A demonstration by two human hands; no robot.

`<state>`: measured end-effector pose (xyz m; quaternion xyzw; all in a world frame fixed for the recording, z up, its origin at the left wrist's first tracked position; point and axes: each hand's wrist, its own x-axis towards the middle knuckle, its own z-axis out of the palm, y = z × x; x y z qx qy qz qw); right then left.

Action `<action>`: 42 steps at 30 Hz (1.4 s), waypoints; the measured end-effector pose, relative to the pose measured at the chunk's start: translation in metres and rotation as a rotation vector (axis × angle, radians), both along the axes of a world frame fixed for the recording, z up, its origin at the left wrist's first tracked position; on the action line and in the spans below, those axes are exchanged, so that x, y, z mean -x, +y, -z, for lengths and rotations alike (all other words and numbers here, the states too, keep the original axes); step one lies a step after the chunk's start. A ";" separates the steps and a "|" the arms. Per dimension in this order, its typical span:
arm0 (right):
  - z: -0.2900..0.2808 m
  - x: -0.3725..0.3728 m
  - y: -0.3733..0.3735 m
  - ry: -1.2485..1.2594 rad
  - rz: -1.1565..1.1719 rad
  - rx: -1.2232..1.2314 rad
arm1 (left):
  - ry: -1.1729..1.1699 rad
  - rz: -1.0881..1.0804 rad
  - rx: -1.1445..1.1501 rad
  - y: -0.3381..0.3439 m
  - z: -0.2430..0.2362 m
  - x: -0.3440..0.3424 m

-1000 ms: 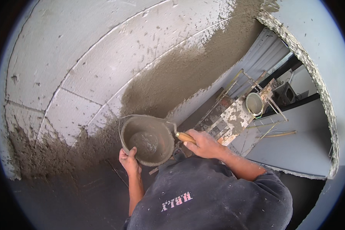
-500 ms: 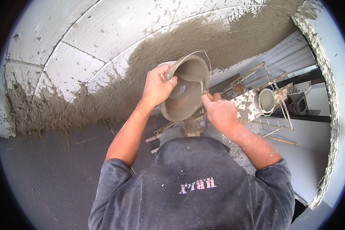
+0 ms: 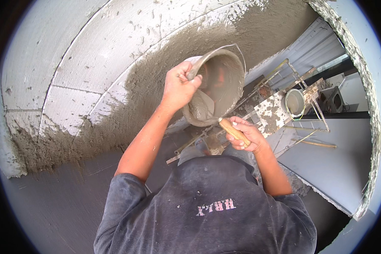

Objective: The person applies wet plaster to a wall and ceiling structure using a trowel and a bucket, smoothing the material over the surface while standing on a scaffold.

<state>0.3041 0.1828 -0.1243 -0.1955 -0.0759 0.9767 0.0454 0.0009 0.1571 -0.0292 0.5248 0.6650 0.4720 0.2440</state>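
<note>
My left hand (image 3: 182,86) grips the near-left rim of a mortar-coated bucket (image 3: 225,76), which is tipped with its mouth toward me and its wire handle raised. My right hand (image 3: 245,135) is closed around the wooden handle of a trowel (image 3: 233,131), whose blade lies inside the lower part of the bucket with wet grey mortar on it. Behind them is a wall (image 3: 84,55) of pale scored panels, partly coated in rough grey mortar (image 3: 152,89).
A splattered scaffold plank (image 3: 269,120) with a second bucket (image 3: 294,101) stands at the right on a metal frame (image 3: 321,122). Beyond it are a corrugated panel and a dark-framed opening. A rough broken edge (image 3: 364,76) borders the right side. My feet stand on planks below.
The bucket has been raised and tipped toward me since a second ago. Over the last half second my right hand moved down, the trowel blade shifting to the bucket's lower part.
</note>
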 end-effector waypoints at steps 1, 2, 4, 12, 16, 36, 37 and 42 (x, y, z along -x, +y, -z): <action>-0.001 -0.002 -0.006 -0.002 0.036 -0.038 | -0.097 -0.054 0.021 -0.003 0.018 0.011; -0.004 -0.004 -0.012 0.002 0.056 -0.040 | -0.193 -0.105 0.040 -0.002 0.031 0.015; -0.009 -0.010 -0.023 -0.136 0.181 -0.192 | -0.429 -0.148 -0.009 0.001 0.046 0.004; -0.030 -0.064 -0.033 -0.265 0.499 -0.299 | -1.007 -0.293 -0.018 -0.004 0.129 -0.031; -0.041 -0.092 -0.036 -0.319 0.802 -0.383 | -1.071 -0.289 0.086 -0.030 0.153 -0.013; -0.093 0.088 0.158 -1.031 1.666 -0.739 | -0.810 -0.618 -0.040 -0.308 0.093 0.082; -0.126 0.134 0.155 -0.824 1.438 -0.757 | -0.836 -0.619 -0.043 -0.300 0.093 0.077; -0.244 0.236 0.042 0.030 1.632 -1.601 | -0.828 -0.644 -0.111 -0.301 0.083 0.076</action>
